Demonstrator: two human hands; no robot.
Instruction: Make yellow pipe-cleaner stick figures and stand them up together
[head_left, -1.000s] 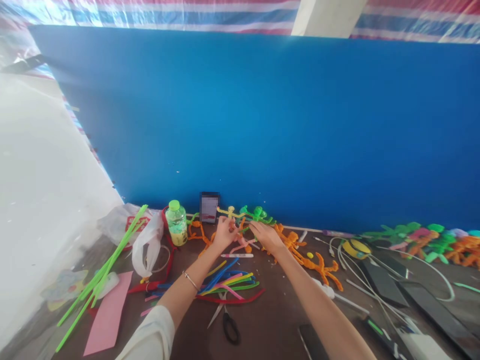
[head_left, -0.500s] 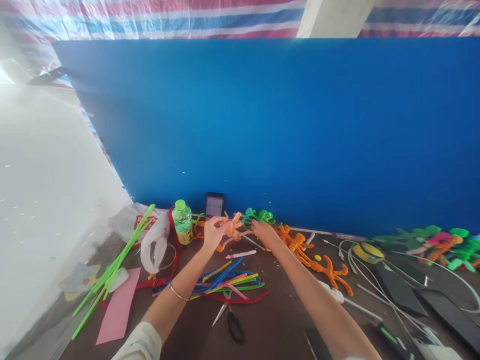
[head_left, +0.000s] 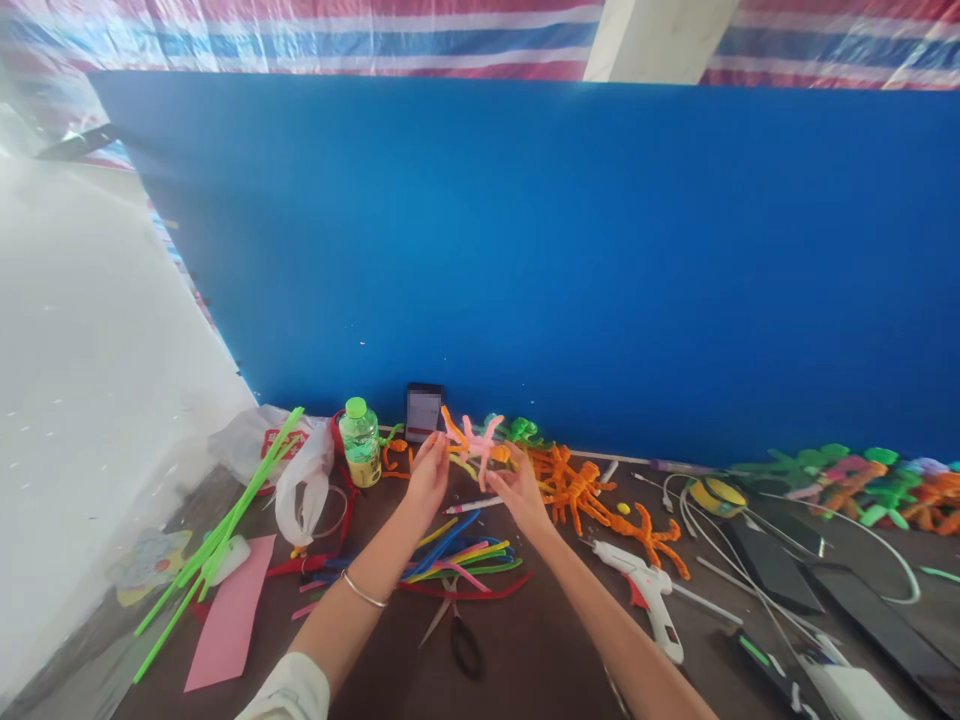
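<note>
A pink and orange pipe-cleaner figure point(head_left: 480, 441) is held up between my two hands, above the back of the dark table. My left hand point(head_left: 429, 474) has its fingers closed on the figure's left side. At its right side, my right hand point(head_left: 519, 488) grips it with thumb and fingers. Orange pipe-cleaner figures point(head_left: 581, 486) lie just right of my right hand, with a green one point(head_left: 523, 430) behind. In front of my hands is a bundle of coloured pipe cleaners point(head_left: 465, 556), with scissors point(head_left: 465, 645) nearer me.
A green-capped bottle point(head_left: 361, 445), a plastic bag point(head_left: 304, 495), long green stems point(head_left: 225, 540) and pink paper point(head_left: 232, 615) are at left. A phone point(head_left: 424, 410) leans on the blue panel point(head_left: 525, 250). At right are a glue gun point(head_left: 645, 590), cables and more figures point(head_left: 892, 490).
The pink and orange figure is now spread between both hands. My right hand has turned and come to the figure from beside the green one. The glue gun has come into fuller view.
</note>
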